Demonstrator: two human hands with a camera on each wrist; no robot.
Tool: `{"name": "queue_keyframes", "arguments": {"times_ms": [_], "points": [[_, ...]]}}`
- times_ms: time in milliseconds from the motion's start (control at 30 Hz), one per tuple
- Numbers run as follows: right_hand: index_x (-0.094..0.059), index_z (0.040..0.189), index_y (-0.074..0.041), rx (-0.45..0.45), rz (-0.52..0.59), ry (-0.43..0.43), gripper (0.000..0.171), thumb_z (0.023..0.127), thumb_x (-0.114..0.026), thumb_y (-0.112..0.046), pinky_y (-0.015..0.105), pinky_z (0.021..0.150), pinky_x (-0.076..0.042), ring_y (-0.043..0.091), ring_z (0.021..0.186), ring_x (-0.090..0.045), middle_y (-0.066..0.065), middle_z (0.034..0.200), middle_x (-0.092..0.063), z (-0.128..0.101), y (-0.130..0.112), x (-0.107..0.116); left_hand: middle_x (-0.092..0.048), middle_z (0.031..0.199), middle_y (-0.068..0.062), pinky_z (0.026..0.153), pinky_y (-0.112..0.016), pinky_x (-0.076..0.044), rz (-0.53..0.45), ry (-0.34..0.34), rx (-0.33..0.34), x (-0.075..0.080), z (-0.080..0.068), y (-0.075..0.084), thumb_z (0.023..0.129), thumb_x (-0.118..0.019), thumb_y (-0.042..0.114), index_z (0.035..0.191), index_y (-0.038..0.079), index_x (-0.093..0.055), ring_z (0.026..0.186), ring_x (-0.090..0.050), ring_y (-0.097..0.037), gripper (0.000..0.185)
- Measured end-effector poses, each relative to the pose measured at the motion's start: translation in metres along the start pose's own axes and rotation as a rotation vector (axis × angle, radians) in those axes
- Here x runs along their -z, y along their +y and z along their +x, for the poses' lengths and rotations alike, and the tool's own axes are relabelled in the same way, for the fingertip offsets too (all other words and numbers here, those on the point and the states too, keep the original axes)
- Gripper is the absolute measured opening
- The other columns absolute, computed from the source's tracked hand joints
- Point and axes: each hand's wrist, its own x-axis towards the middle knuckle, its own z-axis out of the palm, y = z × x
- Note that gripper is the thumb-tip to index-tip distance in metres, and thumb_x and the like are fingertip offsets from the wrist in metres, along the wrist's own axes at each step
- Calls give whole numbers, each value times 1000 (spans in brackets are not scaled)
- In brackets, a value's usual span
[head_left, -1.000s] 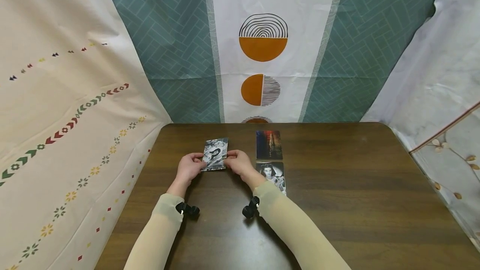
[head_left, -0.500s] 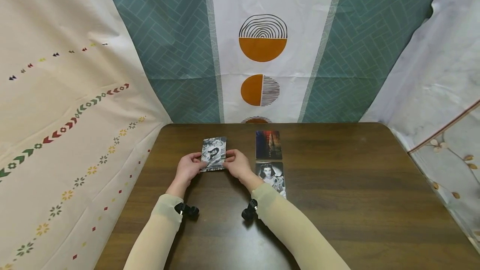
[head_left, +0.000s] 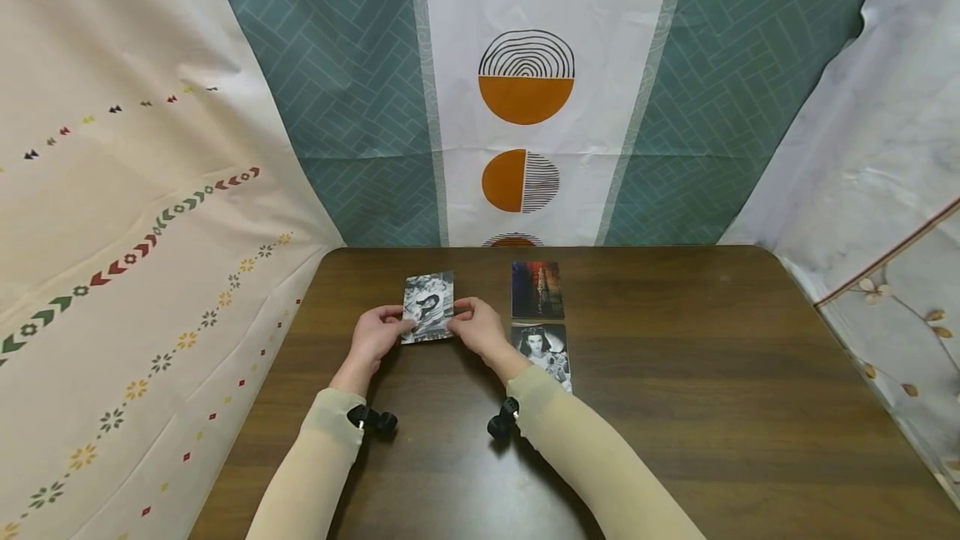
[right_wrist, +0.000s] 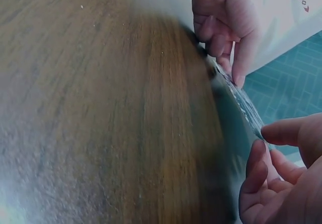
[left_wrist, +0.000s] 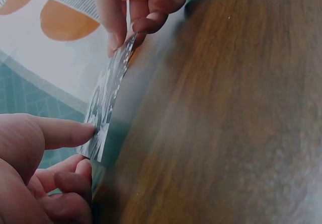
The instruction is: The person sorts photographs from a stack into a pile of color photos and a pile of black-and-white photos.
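A black-and-white photo card (head_left: 428,307) is held a little above the dark wooden table (head_left: 675,407), its far end tilted up. My left hand (head_left: 377,337) pinches its left edge and my right hand (head_left: 476,327) pinches its right edge. In the left wrist view the card (left_wrist: 106,99) shows edge-on between my left hand (left_wrist: 48,158) and the other hand's fingers (left_wrist: 141,10). The right wrist view shows the card (right_wrist: 241,100) thin and glossy between thumb and fingers of my right hand (right_wrist: 282,163).
Two more cards lie flat to the right of my hands: a dark reddish one (head_left: 537,290) and, nearer me, a black-and-white portrait (head_left: 543,350) partly under my right forearm. Patterned curtains (head_left: 525,90) hang behind and beside the table.
The card and both hands have shifted very slightly away from me, and the card's far end sits a touch higher. The two cards on the table have not moved.
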Motion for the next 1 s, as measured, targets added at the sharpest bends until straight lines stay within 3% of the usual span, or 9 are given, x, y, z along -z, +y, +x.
{"name": "queue_keyframes", "arguments": {"times_ms": [233, 400, 633, 867, 1000], "points": [[-68, 136, -7, 46, -54, 2, 42, 96, -77, -14, 39, 77, -56, 22, 87, -71, 8, 104, -76, -2, 1, 14, -68, 117, -16, 88, -38, -47, 7, -2, -35, -6, -7, 6, 98, -78, 20, 134, 0, -71, 107, -60, -30, 42], [-62, 147, -9, 49, -89, -58, 52, 99, -76, -19, 40, 75, -56, 20, 85, -70, 8, 107, -75, -9, 6, 37, -73, 114, -16, 90, -41, -49, -2, -49, -76, -13, -15, 13, 98, -79, 21, 130, 2, -73, 110, -64, -32, 38], [-53, 157, -11, 35, -158, -100, 64, 99, -76, -28, 41, 76, -54, 18, 84, -68, 3, 103, -75, -18, 11, 76, -78, 106, -10, 81, -38, -53, -58, -166, -104, -34, -29, 27, 96, -81, 17, 125, 4, -75, 101, -69, -28, 33], [-44, 163, -9, 15, -119, -133, 72, 100, -78, -23, 40, 73, -49, 21, 85, -70, 2, 92, -77, -31, 18, 112, -79, 94, -7, 71, -34, -47, -77, -229, -127, -59, -40, 40, 93, -83, 16, 119, 5, -76, 89, -66, -26, 30], [-41, 164, -9, 15, -92, -134, 74, 100, -77, -19, 38, 70, -46, 21, 84, -69, 3, 89, -78, -38, 24, 129, -78, 90, -6, 63, -32, -45, -91, -264, -129, -74, -45, 44, 92, -84, 16, 118, 4, -76, 71, -59, -21, 30]]}}
